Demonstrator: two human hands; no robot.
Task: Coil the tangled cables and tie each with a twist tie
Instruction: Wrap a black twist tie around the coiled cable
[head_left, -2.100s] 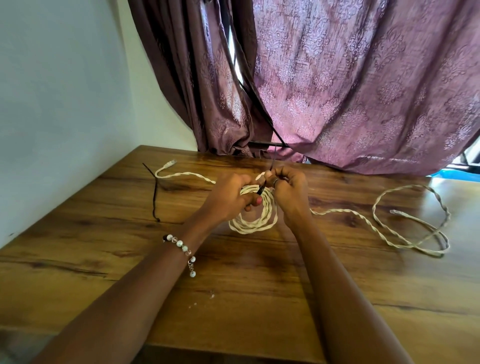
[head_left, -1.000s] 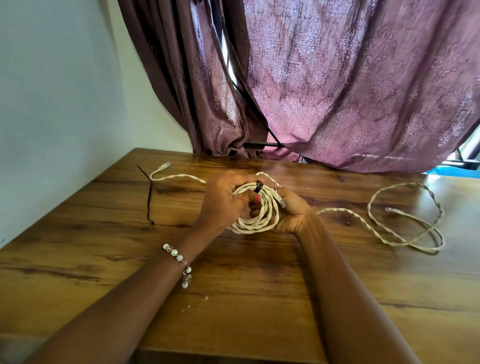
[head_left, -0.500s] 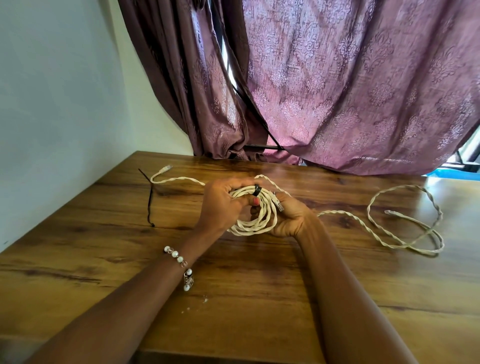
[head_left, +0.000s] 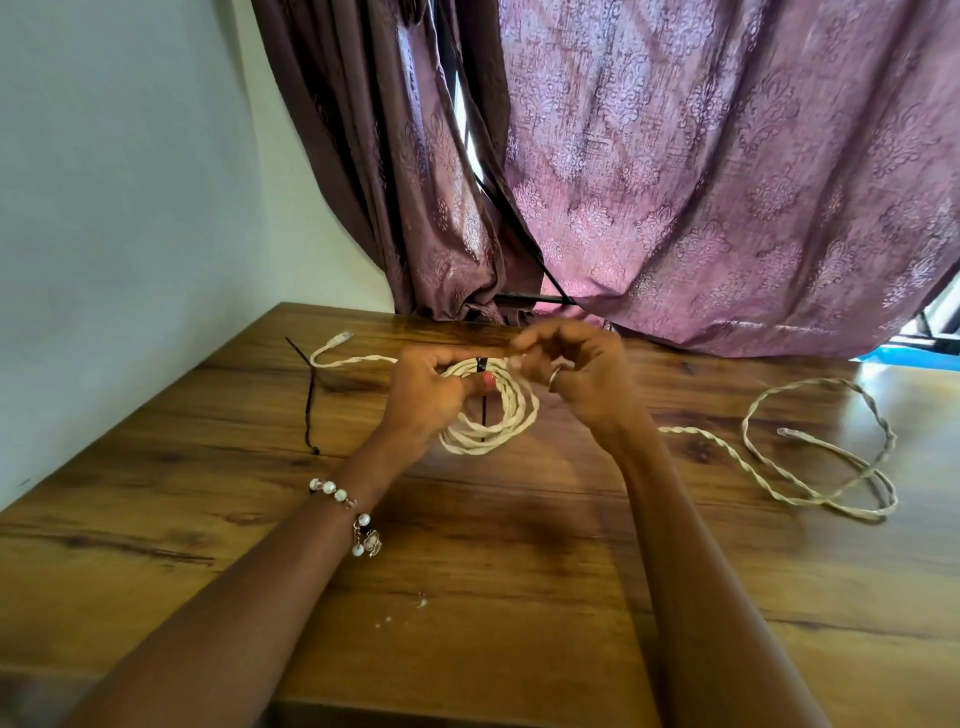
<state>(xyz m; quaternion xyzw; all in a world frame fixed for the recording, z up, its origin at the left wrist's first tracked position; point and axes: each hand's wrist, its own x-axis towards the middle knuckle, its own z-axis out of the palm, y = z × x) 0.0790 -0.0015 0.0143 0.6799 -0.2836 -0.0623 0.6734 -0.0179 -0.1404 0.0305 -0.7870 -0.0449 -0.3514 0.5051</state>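
- Coil (head_left: 488, 410): cream twisted cable, wound into a flat ring, held just above the tabletop (head_left: 467, 571) at frame centre.
- Tie (head_left: 483, 366): black, wrapped across the coil at its 12 o'clock edge; a dark tail is seen running down through the ring toward 6 o'clock.
- Left hand (head_left: 426, 395): clamped on the coil's 9 o'clock side, thumb pressed on the strands just beside the tie.
- Right hand (head_left: 576, 374): raised at the coil's 2 o'clock, fingers curled as if pinching near the tie; blurred, so what is pinched cannot be told.
- Key relation: the tie lies between the two hands, its axis running 12 to 6 across the strands; the left thumb is nearer to it. Twisting the ends is judged to fall to the right hand.
- Loose cable (head_left: 810, 467): uncoiled, lying at 3 o'clock, well apart from the hands.
- Cable end (head_left: 337, 340): plug at 10 o'clock, trailing from the coil.
- Spare tie (head_left: 310, 400): black strip lying at 9 o'clock on the tabletop.
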